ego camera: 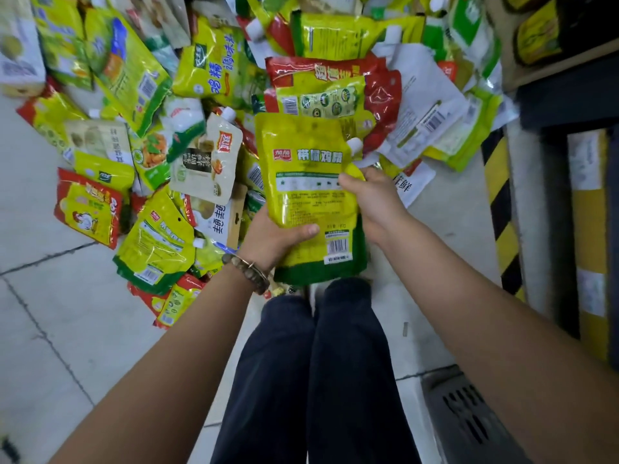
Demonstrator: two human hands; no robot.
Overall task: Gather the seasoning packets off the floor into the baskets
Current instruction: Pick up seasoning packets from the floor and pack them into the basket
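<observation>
Nearest, the person's legs in dark trousers (315, 363) stand on the pale tiled floor (67, 329), with a dark grate (469, 420) just to their right. Both bare arms reach forward, a beaded bracelet (248, 269) on the left wrist. The left hand (271, 239) grips the lower left of a yellow pouch (308, 195), thumb across its face and fingers hidden beneath. The right hand (371, 195) holds the pouch's right edge just below its white spout (355, 145), fingers curled behind. The pouch is up off the floor, in front of the legs. Just behind it is a red packet (335, 72); I cannot tell whether that is held too. Beyond, a heap of packets (134, 128), yellow, green, red and white, sprawls over the floor. At far right stands a shelf (569, 95) with a black-and-yellow striped post (499, 209).
</observation>
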